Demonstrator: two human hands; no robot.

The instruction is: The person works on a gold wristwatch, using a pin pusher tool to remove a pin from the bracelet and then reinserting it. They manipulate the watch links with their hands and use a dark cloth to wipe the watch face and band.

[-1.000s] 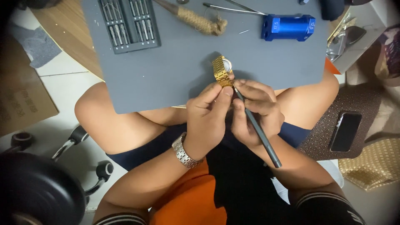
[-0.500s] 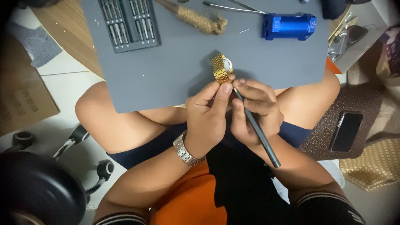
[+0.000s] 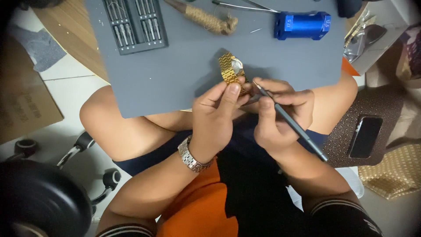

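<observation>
Near the middle of the frame the left hand (image 3: 215, 116) has its fingers (image 3: 229, 94) closed on the band of a gold wristwatch (image 3: 232, 72), which stands up from the lower edge of a grey mat (image 3: 175, 74) resting over the person's knees. The right hand (image 3: 278, 118) is closed round a slim dark tool (image 3: 291, 123), held like a pen, its tip just beside the watch's lower band. A silver watch (image 3: 193, 156) sits on the left wrist. Along the top of the frame lie a screwdriver bit set (image 3: 136, 24), a twine-wrapped handle (image 3: 206, 19) and a blue metal block (image 3: 302, 25). At the right edge, a dark phone (image 3: 365, 137) lies on a brown patterned cushion (image 3: 346, 114).
</observation>
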